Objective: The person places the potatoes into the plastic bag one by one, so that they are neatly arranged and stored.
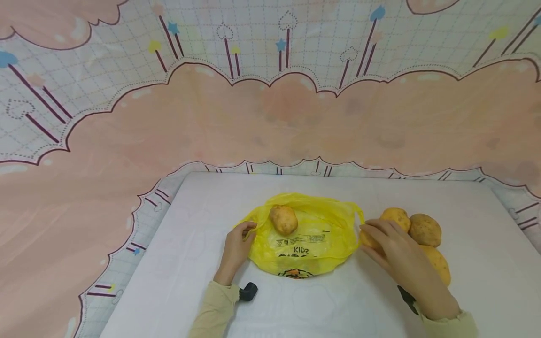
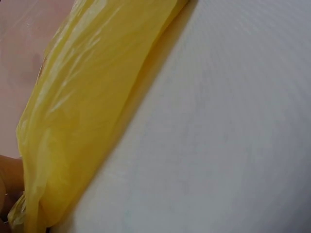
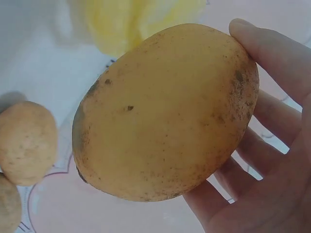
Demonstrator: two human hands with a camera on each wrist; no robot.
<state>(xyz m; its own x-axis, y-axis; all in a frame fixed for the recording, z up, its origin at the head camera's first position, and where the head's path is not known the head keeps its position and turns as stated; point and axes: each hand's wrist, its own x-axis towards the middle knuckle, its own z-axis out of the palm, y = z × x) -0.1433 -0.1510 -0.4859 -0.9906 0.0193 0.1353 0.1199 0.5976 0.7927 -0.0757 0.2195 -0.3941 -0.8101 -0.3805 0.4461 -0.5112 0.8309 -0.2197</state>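
Potato (image 3: 165, 111) sits in the right hand (image 1: 399, 253), curled round it, between the yellow bag (image 1: 321, 223) and the table's (image 1: 477, 225) right edge — smooth skin could slip; left hand (image 1: 236, 246) seemingly pinches the bag's rim — loosening may collapse it.

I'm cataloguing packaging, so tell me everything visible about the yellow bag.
The yellow bag looks like crinkled, translucent plastic with dark print and some orange. It lies on the white table, mouth open, one potato inside. The left hand grips its left edge; a handle-like loop shows at its right, near the right hand.
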